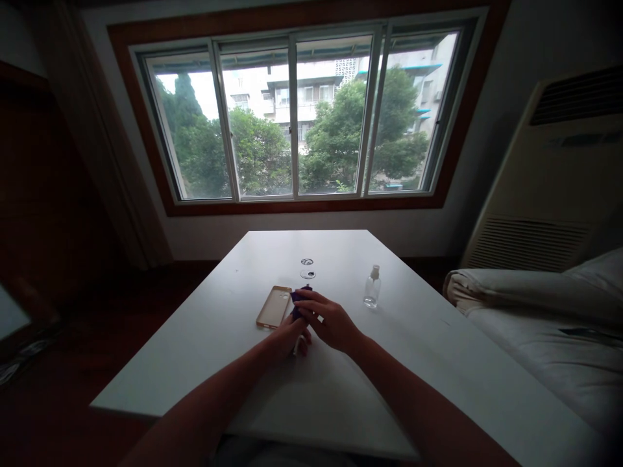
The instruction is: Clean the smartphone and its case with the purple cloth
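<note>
Over the middle of the table (195, 350), both hands meet at a small dark purple thing (300, 295), whose kind I cannot make out. My left hand (292, 334) is closed around its lower part, and a bit of something whitish (297, 346) shows below those fingers. From the right, my right hand (327, 318) lays its bent fingers over the same dark thing, thumb tucked beneath. A phone case (273, 307) with a tan rim lies flat just left of the hands. Beyond them are two small flat round pieces (307, 274), dark and white.
A clear spray bottle (372, 292) stands upright on the table to the right of the hands. The table's right side borders a pale sofa (525, 324). Behind it stands a tall air conditioner (545, 162). A wide window (292, 201) fills the wall ahead.
</note>
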Available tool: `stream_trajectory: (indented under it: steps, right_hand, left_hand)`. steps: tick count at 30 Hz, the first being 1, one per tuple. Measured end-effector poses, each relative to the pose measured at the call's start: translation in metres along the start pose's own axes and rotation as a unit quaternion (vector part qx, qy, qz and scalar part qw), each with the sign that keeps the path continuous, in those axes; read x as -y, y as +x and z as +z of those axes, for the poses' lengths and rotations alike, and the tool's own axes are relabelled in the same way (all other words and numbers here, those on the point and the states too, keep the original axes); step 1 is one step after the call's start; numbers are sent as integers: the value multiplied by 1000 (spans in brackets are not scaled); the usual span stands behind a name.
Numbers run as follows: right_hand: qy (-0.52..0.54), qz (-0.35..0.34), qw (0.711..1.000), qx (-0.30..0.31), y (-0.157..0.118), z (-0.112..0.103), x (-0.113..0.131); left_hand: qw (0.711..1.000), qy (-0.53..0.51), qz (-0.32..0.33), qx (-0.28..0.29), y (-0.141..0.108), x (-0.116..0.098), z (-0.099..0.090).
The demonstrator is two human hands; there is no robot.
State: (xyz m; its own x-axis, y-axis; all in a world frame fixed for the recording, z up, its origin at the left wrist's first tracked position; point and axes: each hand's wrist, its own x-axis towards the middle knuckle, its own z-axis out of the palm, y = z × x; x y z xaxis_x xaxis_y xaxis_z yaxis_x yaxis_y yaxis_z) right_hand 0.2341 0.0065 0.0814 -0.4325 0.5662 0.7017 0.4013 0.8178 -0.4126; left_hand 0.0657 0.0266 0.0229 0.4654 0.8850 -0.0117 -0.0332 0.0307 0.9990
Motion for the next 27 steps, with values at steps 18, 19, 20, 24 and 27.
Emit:
stream_trajectory:
  steps: [18,19,20,24,27]
  right_hand:
    - [-19,-41,998,54,-3,-7,-2]
    - [-27,-36,997,55,-3,-7,-3]
    - [-39,-27,998,52,-3,-7,-4]
    - [-70,10,997,20,-3,-5,-8]
    - [-74,32,997,-16,-3,-1,-8]
  left_hand:
    - [1000,-5,-8,-3,1,-1,3]
    - [1000,-6,-11,-3,2,0,2]
    - [1000,-7,-11,-1,3,0,2]
    - [1000,2,-15,-3,0,-4,1]
    - [1000,0,-11,2,-2,-4,1]
